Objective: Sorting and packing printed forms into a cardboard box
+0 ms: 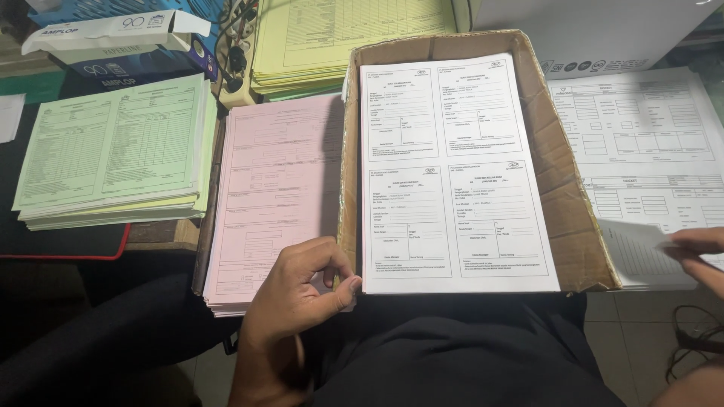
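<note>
1. White form sheets [456, 173], each printed with 4 panels, lie stacked in a shallow cardboard tray [569, 203] on the person's lap.
2. Left hand [305, 290] pinches the stack's near-left corner.
3. Right hand [697, 252] grips a loose white sheet [641, 252].
4. Pink [275, 196], green [113, 151] and yellow [332, 41] stacks lie to the left.

The cardboard box [562, 181] fills the middle of the frame, its raised walls barring sideways passage; entry is open only from above, onto the white forms [452, 173] inside. The left hand [302, 290] blocks the box's lower left corner. Left of it, the pink stack [271, 196] and green stack [113, 151] cover the surface, touching or nearly so. At lower right, the right hand [697, 249] holds a sheet [641, 252] over bare floor [633, 339].
</note>
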